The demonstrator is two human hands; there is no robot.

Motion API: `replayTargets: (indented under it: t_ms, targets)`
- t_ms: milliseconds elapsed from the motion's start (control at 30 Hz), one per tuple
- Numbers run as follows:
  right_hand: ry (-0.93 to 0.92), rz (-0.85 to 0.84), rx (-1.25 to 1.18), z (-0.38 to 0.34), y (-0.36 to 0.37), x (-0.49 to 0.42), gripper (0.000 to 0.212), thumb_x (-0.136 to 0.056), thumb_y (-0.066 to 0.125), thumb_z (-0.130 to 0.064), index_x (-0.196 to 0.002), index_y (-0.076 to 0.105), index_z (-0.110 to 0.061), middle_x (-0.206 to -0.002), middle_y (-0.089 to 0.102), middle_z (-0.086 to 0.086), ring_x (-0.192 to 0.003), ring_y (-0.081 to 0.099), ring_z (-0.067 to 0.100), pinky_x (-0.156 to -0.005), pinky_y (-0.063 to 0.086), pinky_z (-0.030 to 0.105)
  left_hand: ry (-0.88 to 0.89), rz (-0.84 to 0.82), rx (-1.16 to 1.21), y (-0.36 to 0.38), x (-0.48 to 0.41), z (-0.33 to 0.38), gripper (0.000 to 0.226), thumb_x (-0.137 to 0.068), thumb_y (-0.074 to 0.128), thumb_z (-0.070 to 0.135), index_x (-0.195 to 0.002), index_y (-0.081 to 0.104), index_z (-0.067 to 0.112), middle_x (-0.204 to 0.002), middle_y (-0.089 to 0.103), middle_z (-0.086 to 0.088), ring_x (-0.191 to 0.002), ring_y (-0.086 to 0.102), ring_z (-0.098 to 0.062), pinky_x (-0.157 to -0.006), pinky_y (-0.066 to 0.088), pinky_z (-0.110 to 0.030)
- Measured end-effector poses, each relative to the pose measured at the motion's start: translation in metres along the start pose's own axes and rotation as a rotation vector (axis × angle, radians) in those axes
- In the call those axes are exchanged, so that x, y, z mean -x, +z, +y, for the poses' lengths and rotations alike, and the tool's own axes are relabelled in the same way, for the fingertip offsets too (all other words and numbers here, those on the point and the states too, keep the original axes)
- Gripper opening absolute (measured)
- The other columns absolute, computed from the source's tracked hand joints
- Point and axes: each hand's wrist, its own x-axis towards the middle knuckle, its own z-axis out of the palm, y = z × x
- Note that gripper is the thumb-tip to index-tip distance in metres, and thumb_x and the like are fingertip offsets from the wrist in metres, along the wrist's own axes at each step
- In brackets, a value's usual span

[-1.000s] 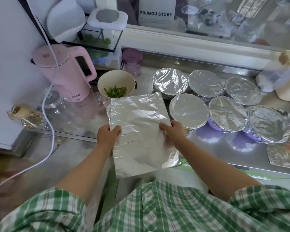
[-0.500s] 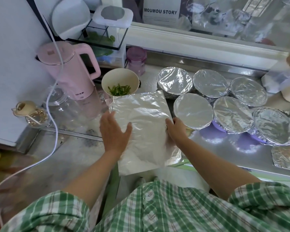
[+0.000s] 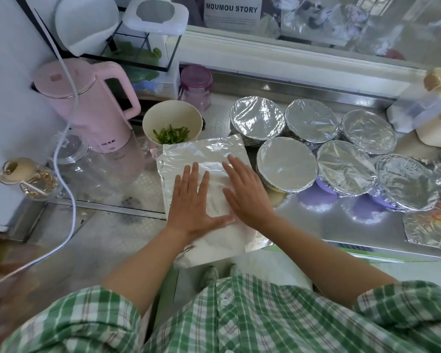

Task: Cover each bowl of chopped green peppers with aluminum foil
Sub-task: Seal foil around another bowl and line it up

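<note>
A sheet of aluminum foil lies flat on the steel counter, its near end hanging over the edge. My left hand and my right hand rest palm-down on it side by side, fingers spread. Just beyond the foil's far left corner stands an uncovered cream bowl with chopped green peppers inside. To the right sit several bowls covered with foil, the nearest beside my right hand.
A pink kettle with a white cable stands at the left, a glass lid before it. A purple-lidded jar is behind the open bowl. Another loose foil sheet lies far right. The counter edge runs near my body.
Both hands let go of the foil's side edges and moved onto its top, now pressing flat on it. The foil settled onto the counter.
</note>
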Motion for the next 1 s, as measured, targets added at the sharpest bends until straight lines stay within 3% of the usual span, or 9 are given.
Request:
replayTargets:
  t_ms: [67, 167, 233, 333, 533, 900, 1000]
  targets:
    - [0.037, -0.141, -0.013, 0.002, 0.012, 0.000, 0.070, -0.097, 0.018, -0.049, -0.155, 0.016, -0.009, -0.163, 0.008, 0.007, -0.151, 0.003, 0.021, -0.123, 0.008, 0.040, -0.019, -0.029, -0.030, 0.000, 0.000, -0.002, 0.139, -0.058, 0.026, 0.102, -0.158, -0.006, 0.012, -0.162, -0.023, -0.015, -0.148, -0.028, -0.029, -0.121, -0.011, -0.050]
    - [0.163, -0.229, -0.075, 0.004, 0.026, 0.001, 0.082, -0.091, 0.006, -0.059, -0.155, 0.004, -0.007, -0.164, 0.000, 0.007, -0.150, -0.006, 0.018, -0.123, -0.002, 0.035, -0.043, -0.076, -0.042, 0.003, 0.004, -0.009, 0.151, -0.048, 0.020, 0.107, -0.156, -0.010, 0.005, -0.160, -0.025, -0.019, -0.148, -0.027, -0.032, -0.122, -0.005, -0.053]
    - [0.199, -0.226, -0.099, 0.006, 0.029, 0.001, 0.084, -0.090, 0.006, -0.059, -0.154, 0.004, -0.006, -0.164, 0.001, 0.008, -0.151, -0.004, 0.018, -0.122, -0.002, 0.032, -0.033, -0.087, -0.010, 0.005, 0.006, -0.015, 0.156, -0.046, 0.021, 0.108, -0.155, -0.009, 0.000, -0.160, -0.023, -0.021, -0.149, -0.024, -0.033, -0.123, -0.002, -0.052]
    - [0.230, -0.184, -0.161, 0.009, 0.032, -0.001, 0.082, -0.094, 0.013, -0.057, -0.154, 0.009, -0.003, -0.163, 0.009, 0.011, -0.151, 0.007, 0.022, -0.123, 0.009, 0.038, 0.023, -0.067, 0.061, 0.008, 0.008, -0.021, 0.156, -0.049, 0.027, 0.107, -0.154, 0.000, -0.006, -0.161, -0.015, -0.026, -0.150, -0.018, -0.035, -0.123, 0.000, -0.052]
    - [0.275, -0.167, -0.200, 0.012, 0.030, -0.005, 0.080, -0.093, 0.015, -0.057, -0.154, 0.015, -0.006, -0.161, 0.019, 0.010, -0.147, 0.021, 0.025, -0.119, 0.019, 0.041, 0.018, -0.042, 0.094, 0.010, 0.007, -0.020, 0.155, -0.048, 0.033, 0.106, -0.155, 0.007, -0.003, -0.162, -0.004, -0.026, -0.152, -0.007, -0.034, -0.123, 0.001, -0.045]
    - [0.270, -0.237, -0.243, 0.018, 0.027, -0.008, 0.089, -0.085, 0.011, -0.066, -0.156, 0.007, -0.013, -0.163, 0.009, 0.003, -0.148, 0.012, 0.020, -0.120, 0.013, 0.041, 0.022, -0.044, 0.048, 0.005, 0.008, -0.019, 0.153, -0.051, 0.033, 0.105, -0.155, 0.007, -0.003, -0.162, -0.006, -0.026, -0.152, -0.008, -0.036, -0.123, 0.006, -0.051]
    - [0.257, -0.079, -0.248, 0.013, 0.018, -0.003, 0.081, -0.091, 0.021, -0.060, -0.156, 0.010, -0.013, -0.163, 0.008, 0.002, -0.148, 0.013, 0.022, -0.118, 0.012, 0.039, 0.038, 0.013, 0.068, -0.003, 0.008, -0.016, 0.143, -0.060, 0.030, 0.102, -0.156, 0.006, -0.001, -0.163, -0.008, -0.023, -0.152, -0.012, -0.031, -0.124, -0.003, -0.044]
